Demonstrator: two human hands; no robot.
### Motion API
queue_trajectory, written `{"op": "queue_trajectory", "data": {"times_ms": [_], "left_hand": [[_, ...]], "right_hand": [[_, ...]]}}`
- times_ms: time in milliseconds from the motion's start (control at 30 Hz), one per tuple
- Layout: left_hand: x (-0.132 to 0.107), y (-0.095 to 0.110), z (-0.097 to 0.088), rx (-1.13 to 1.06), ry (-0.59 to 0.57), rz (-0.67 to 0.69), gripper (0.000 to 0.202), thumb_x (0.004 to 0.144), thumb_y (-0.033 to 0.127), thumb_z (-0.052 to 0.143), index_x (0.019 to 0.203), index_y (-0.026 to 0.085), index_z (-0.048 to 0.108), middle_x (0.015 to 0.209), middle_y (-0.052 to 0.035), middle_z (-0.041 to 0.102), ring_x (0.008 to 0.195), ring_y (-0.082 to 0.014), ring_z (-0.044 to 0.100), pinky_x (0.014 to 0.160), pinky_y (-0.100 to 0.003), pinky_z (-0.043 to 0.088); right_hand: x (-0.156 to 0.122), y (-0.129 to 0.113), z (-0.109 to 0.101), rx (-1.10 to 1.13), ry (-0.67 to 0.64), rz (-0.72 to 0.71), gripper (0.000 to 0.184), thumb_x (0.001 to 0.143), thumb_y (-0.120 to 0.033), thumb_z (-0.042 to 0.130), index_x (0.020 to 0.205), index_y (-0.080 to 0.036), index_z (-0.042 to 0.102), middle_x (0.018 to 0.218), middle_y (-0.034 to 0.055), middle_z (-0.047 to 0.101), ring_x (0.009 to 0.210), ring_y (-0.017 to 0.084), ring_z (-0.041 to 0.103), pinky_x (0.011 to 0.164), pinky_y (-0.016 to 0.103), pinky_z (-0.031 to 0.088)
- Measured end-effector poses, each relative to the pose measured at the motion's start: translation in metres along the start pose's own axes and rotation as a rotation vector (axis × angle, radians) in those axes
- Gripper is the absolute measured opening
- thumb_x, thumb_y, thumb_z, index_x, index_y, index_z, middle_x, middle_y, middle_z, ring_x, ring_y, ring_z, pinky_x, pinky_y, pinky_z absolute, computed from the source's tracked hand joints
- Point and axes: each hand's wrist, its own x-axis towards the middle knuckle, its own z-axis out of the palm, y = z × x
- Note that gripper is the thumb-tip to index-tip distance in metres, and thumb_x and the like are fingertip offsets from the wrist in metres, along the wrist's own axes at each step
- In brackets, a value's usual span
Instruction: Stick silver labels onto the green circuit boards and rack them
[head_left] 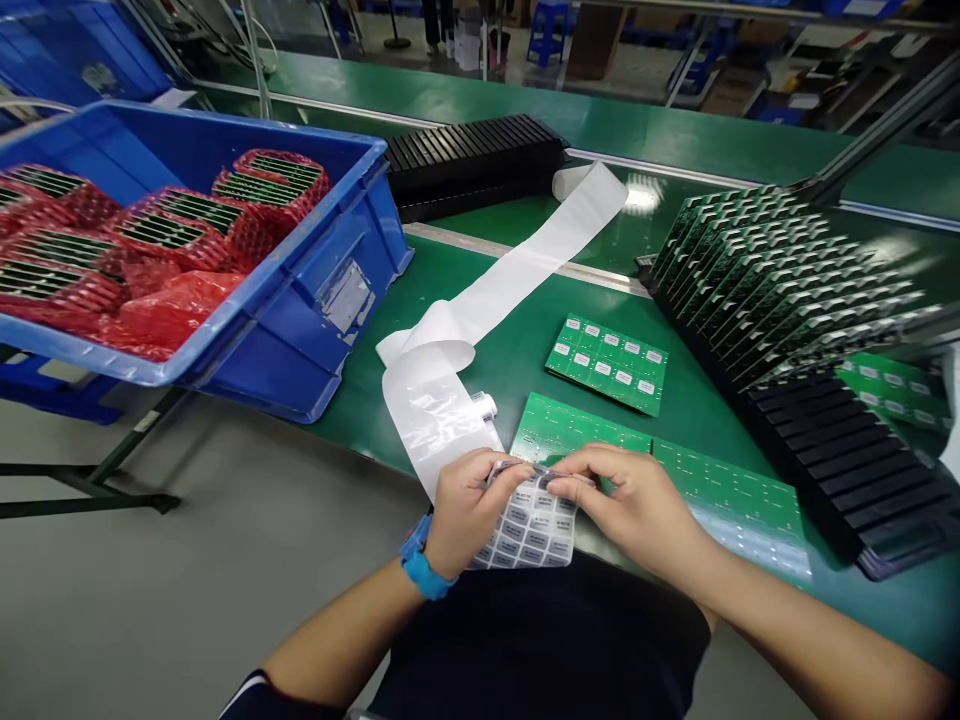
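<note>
A green workbench [442,270] is stretching across the workshop, and in this head view we are seeing a blue bin [300,345] at its left, bearing a torn whitish sticker [349,300] whose writing we are not managing to read. At the bench's near edge, in front of our body, our left hand [466,515] is pinching the top of a label sheet [529,540] between thumb and fingers; our right hand [637,505] is pinching the same edge just beside it. The sheet is showing rows of silvery labels with dark print too small to make out. Beyond, a white strip [532,270] is trailing across the bench. To its right, a green circuit panel [607,365] is carrying ten white labels in two rows, their lettering likewise illegible to us.
</note>
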Motion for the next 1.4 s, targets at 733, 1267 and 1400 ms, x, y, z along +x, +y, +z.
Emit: {"op": "queue_trajectory", "data": {"times_ms": [733, 1267, 1400], "left_hand": [[-0.004, -0.006, -0.014, 0.206, -0.439, 0.205, 0.02, 0.084, 0.033, 0.056, 0.077, 0.019, 0.068, 0.114, -0.0052, 0.066, 0.101, -0.0197, 0.063, 0.084, -0.027, 0.047], [-0.006, -0.005, -0.012, 0.155, -0.423, 0.11, 0.018, 0.086, 0.029, 0.052, 0.084, 0.021, 0.069, 0.115, -0.0021, 0.065, 0.1, -0.0171, 0.063, 0.088, -0.027, 0.048], [-0.006, -0.003, -0.011, 0.142, -0.399, 0.058, 0.019, 0.087, 0.029, 0.051, 0.087, 0.022, 0.068, 0.113, -0.0007, 0.066, 0.1, -0.017, 0.062, 0.088, -0.028, 0.048]], "right_hand": [[0.091, 0.026, -0.013, -0.166, -0.062, 0.228, 0.019, 0.076, -0.034, 0.057, 0.068, -0.018, 0.064, 0.065, 0.0028, 0.066, 0.057, 0.014, 0.056, 0.053, 0.027, 0.043], [0.066, 0.038, -0.022, -0.132, 0.076, 0.012, 0.029, 0.082, -0.023, 0.047, 0.11, -0.02, 0.044, 0.081, 0.0024, 0.058, 0.074, 0.017, 0.056, 0.07, 0.034, 0.046], [0.065, 0.04, -0.023, -0.087, -0.014, 0.069, 0.031, 0.079, -0.02, 0.05, 0.109, -0.019, 0.044, 0.079, 0.0009, 0.059, 0.073, 0.015, 0.056, 0.071, 0.033, 0.047]]}}
